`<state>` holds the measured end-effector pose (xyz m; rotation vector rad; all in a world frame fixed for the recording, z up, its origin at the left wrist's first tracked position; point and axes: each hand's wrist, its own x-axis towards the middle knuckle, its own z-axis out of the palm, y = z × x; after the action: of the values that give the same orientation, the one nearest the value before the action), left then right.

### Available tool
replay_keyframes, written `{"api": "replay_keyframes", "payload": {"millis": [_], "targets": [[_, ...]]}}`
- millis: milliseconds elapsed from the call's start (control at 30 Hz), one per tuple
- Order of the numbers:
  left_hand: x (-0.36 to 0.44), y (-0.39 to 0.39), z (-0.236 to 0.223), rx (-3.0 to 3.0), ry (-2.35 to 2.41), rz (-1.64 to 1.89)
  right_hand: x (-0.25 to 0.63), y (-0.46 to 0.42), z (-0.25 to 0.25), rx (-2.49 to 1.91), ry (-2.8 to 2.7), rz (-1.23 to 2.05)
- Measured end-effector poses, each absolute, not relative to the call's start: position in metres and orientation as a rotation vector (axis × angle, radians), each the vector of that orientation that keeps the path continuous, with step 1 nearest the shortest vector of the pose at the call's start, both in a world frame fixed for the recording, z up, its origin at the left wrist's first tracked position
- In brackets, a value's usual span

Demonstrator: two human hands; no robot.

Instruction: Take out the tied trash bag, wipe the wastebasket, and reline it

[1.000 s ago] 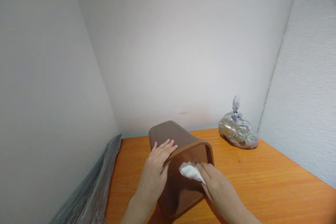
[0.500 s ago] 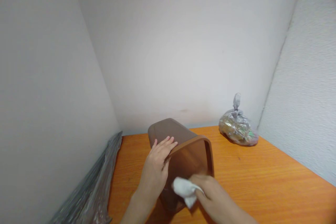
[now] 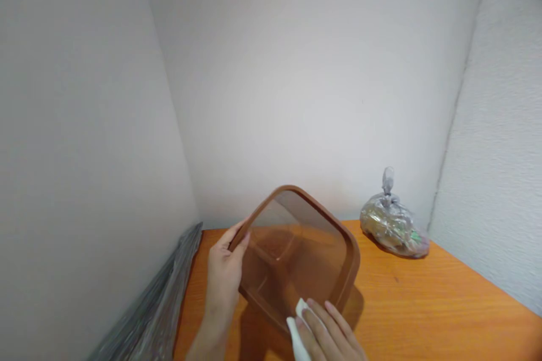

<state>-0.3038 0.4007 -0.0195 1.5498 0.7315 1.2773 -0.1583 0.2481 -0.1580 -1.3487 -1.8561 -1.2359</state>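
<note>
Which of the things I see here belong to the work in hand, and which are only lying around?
In use:
- brown bin, its rim held by the left hand
- white cloth, under the right hand

Just lying about:
- tied plastic bag, at the back right
- crumpled grey plastic, along the left wall

Smooth, brown plastic bin (image 3: 305, 259).
</note>
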Motion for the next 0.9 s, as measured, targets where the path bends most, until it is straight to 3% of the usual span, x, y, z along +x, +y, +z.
{"api": "replay_keyframes", "payload": {"millis": [200, 600, 900], "targets": [[-0.296, 0.411, 0.000, 1.227, 0.630, 1.206, -0.114, 0.233, -0.098, -1.141, -1.839, -1.029], [-0.287, 0.428, -0.009, 1.601, 0.897, 0.994, -0.059, 0.274, -0.103, -1.100, -1.646, -0.707], [-0.264, 0.467, -0.013, 1.850, 1.039, 1.060, -0.083, 0.273, -0.101, -1.086, -1.524, -0.684]]}}
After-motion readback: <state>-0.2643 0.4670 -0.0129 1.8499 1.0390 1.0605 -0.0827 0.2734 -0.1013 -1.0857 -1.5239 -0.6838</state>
